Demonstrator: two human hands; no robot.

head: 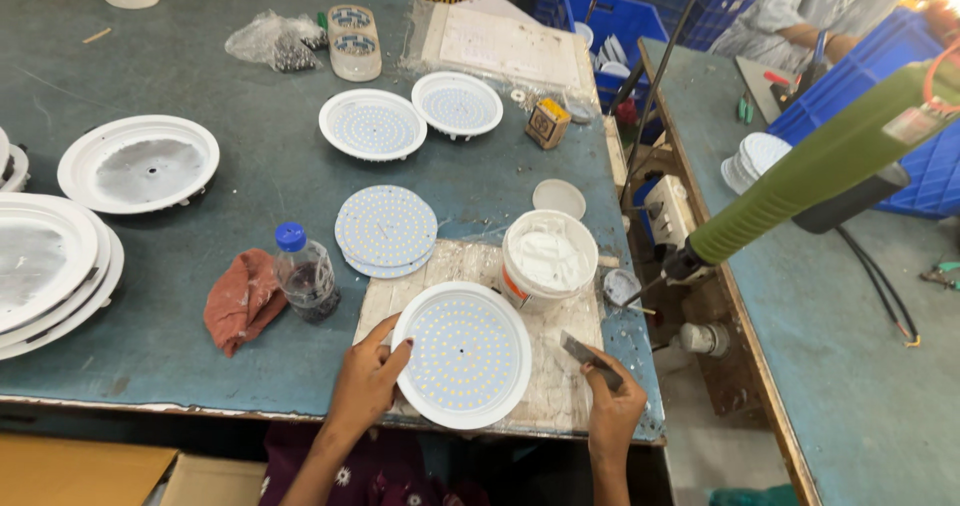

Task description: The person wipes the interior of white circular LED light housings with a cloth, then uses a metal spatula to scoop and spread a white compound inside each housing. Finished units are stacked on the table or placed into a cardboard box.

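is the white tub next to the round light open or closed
Open. The white tub shows white paste inside from above, and a round lid lies flat on the table just behind it.

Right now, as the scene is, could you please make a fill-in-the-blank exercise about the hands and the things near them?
1. The left hand grips the rim of the round white lamp housing with its LED disc, and the right hand holds a small ____ scraper blade.
2. The clear plastic bottle has a ____ cap.
3. The crumpled reddish cloth lies ____ of that bottle.

Missing words: grey; blue; left
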